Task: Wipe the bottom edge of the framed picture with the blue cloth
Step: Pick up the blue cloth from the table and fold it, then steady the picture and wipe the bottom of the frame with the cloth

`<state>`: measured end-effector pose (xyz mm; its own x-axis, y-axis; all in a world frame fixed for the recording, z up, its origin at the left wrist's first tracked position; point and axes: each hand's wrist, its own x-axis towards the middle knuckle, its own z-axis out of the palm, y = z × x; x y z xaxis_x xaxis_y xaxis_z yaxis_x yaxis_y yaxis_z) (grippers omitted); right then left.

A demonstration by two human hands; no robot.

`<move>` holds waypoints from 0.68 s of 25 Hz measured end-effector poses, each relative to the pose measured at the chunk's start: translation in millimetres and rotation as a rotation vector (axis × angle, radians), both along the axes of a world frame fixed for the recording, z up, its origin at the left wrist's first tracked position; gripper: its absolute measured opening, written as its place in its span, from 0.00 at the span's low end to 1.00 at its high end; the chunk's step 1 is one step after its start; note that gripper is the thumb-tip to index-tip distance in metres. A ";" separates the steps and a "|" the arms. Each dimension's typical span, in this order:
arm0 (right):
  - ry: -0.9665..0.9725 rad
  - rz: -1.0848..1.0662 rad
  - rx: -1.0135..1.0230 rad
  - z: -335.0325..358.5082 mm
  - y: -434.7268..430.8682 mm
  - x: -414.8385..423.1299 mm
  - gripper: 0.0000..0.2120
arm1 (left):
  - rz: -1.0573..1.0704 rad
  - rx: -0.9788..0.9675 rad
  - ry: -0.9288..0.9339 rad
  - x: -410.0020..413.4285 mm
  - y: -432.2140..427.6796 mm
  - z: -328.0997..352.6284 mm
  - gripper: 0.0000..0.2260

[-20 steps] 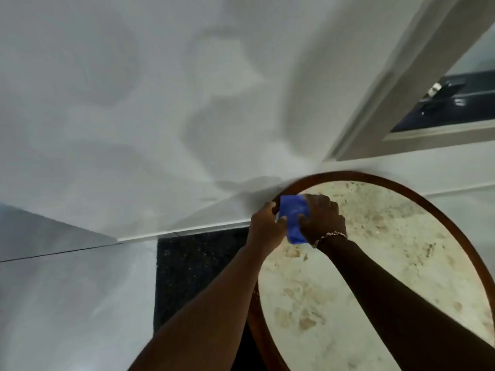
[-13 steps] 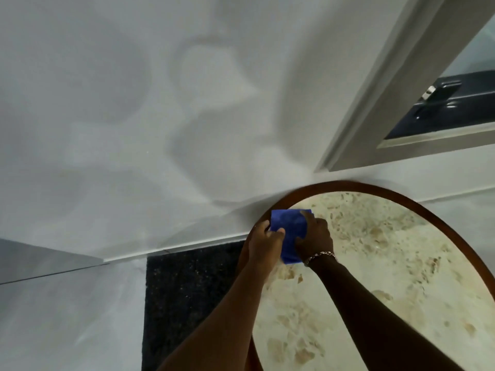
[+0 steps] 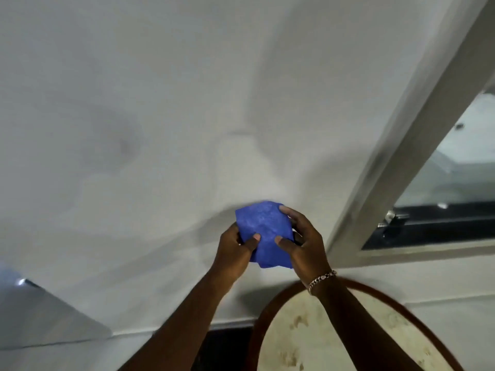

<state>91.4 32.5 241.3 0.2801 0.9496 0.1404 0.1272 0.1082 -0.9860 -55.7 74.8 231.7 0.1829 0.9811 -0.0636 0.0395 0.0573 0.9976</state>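
Note:
A blue cloth (image 3: 263,232) is held up in front of the white wall, spread between both hands. My left hand (image 3: 235,250) pinches its lower left edge with the thumb on top. My right hand (image 3: 304,243), with a chain bracelet on the wrist, grips its right side. No framed picture can be made out in this view; only the grey frame of a window or door (image 3: 417,145) runs diagonally at the right.
A round table (image 3: 318,341) with a pale marbled top and a brown wooden rim sits below the hands at the bottom right. A white wall (image 3: 134,129) fills most of the view. A dark floor strip (image 3: 227,341) lies under the baseboard. A dark sill with a latch (image 3: 396,218) is at right.
Both hands have lifted the blue cloth off the table's rim and up in front of the wall, and the cloth is more spread out. The view has tilted upward.

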 end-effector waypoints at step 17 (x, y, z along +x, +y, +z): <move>-0.199 -0.565 0.975 375.7 64.4 -92.6 0.20 | 0.434 1.642 0.436 -119.5 39.0 474.4 0.12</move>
<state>-1.2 96.9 616.9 0.5224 0.1580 0.8380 0.5455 0.6933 -0.4708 -175.2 113.7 706.1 0.1546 0.0419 0.9871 0.5528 -0.8318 -0.0512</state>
